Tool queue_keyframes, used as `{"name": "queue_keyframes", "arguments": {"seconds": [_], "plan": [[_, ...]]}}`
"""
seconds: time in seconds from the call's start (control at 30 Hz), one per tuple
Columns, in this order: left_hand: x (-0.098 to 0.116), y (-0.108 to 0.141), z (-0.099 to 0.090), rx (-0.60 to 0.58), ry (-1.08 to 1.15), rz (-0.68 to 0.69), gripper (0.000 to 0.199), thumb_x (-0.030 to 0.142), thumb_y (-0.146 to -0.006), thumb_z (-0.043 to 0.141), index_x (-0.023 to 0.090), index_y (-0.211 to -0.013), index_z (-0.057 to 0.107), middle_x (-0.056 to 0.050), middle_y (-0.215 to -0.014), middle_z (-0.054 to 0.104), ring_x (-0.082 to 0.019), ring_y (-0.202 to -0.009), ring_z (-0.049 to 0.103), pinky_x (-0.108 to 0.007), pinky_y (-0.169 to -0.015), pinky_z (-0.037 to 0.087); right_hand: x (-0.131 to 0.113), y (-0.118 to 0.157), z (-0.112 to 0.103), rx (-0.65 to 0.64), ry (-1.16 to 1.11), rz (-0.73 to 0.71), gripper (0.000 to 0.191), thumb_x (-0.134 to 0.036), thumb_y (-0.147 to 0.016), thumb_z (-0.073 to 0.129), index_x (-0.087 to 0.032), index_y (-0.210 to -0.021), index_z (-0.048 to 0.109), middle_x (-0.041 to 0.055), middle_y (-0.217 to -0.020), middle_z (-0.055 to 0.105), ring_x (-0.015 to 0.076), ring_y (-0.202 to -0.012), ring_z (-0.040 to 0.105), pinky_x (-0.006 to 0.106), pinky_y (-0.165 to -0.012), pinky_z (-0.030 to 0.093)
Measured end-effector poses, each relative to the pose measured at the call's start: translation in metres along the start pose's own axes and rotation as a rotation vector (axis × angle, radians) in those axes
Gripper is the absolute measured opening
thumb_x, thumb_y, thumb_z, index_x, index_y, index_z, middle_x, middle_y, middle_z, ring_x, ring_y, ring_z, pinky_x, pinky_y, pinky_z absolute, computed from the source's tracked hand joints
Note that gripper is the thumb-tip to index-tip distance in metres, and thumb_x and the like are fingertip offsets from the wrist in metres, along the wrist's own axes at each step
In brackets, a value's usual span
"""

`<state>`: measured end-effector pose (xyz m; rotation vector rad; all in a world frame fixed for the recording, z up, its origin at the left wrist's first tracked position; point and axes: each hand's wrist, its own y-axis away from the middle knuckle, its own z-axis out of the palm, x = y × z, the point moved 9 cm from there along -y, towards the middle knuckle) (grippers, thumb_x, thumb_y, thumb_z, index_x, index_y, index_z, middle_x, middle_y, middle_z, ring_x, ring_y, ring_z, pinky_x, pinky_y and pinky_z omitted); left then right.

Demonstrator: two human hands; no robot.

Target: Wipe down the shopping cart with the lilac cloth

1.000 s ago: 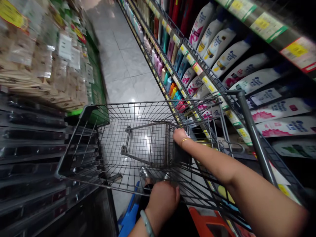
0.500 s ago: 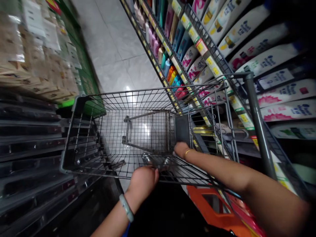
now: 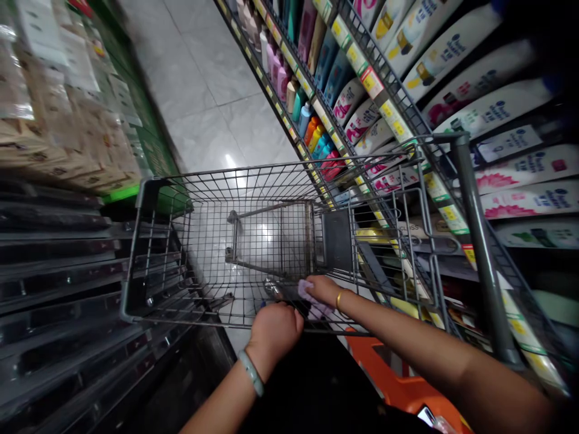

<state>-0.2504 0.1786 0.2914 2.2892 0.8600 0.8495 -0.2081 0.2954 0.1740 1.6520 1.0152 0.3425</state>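
Note:
A grey wire shopping cart [image 3: 143, 208] stands in front of me, tipped to my view so that its handle [image 3: 482, 253] is on the right. My left hand [image 3: 275, 330], with a pale bracelet on the wrist, is closed over the near top rim of the basket. Just to the right, my right hand [image 3: 322, 288] reaches over that rim into the basket. It is closed on a light purple cloth [image 3: 304, 290], which hangs by the near wire side. Its fingertips are partly hidden by the cloth.
Shelves of shampoo bottles [image 3: 534, 163] with price tags line the right side. Stacked packaged goods [image 3: 54, 259] border the left, below a green-edged bin [image 3: 156, 138]. Grey floor tiles [image 3: 203, 78] run ahead. An orange plastic basket [image 3: 398, 386] is low at the right, near my body.
My right hand has moved left and nearer, away from the dark panel, and the purple cloth now shows in it. My left hand has shifted slightly right along the rim.

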Motion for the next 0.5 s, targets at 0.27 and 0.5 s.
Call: {"name": "queue_keyframes", "arguments": {"seconds": [0.27, 0.5], "plan": [[-0.004, 0.003, 0.0, 0.032, 0.071, 0.002, 0.045, 0.029, -0.1, 0.037, 0.011, -0.092, 0.077, -0.019, -0.092, 0.076, -0.029, -0.09, 0.074, -0.039, -0.077, 0.054, -0.045, -0.035, 0.024, -0.124, -0.111, 0.009, 0.034, -0.041, -0.101, 0.062, -0.017, -0.124, 0.066, 0.0066, -0.119, 0.071, 0.0211, -0.104, 0.07, 0.04, -0.091, 0.061], [-0.002, 0.003, 0.0, 0.022, 0.1, 0.022, 0.044, 0.03, -0.1, 0.038, 0.011, -0.096, 0.077, -0.018, -0.094, 0.076, -0.029, -0.093, 0.073, -0.04, -0.079, 0.055, -0.027, -0.012, 0.009, 0.002, -0.034, -0.073, 0.038, -0.039, -0.099, 0.056, -0.013, -0.119, 0.075, 0.0158, -0.159, 0.049, 0.0291, -0.143, 0.052, 0.036, -0.118, 0.04]]}}
